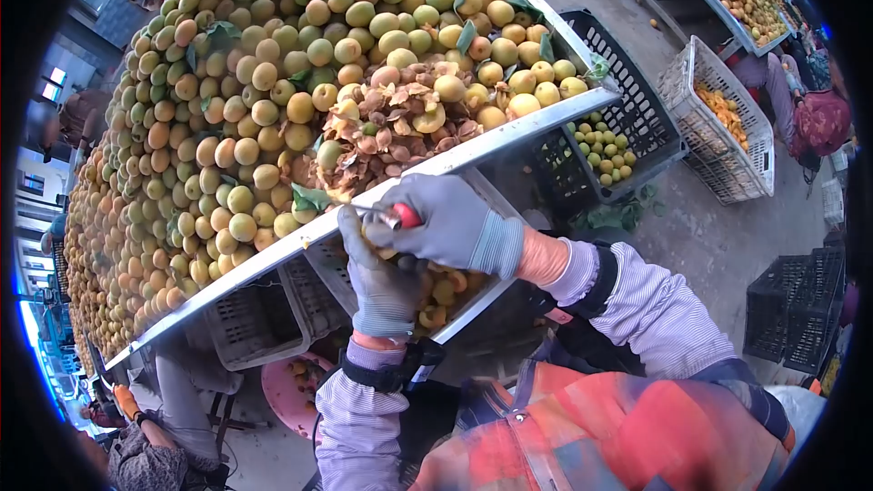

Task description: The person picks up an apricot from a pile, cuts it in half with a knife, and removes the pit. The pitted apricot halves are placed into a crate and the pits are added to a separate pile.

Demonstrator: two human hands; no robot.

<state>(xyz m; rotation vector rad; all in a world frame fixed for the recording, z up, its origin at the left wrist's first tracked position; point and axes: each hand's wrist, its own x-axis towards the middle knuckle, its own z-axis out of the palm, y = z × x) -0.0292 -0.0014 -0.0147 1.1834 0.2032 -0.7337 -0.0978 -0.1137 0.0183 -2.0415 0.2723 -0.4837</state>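
Gloved hands are held together just below the table (509, 132) rim. The right hand (450, 223), wrist bent inward, is closed on a red-handled tool (406, 215). The left hand (380, 280), raised upright, is curled around a mostly hidden apricot (382, 245).

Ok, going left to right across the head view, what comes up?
Fruit heap, left hand, right hand with red-handled tool, black crate of green fruit, white basket of orange fruit.
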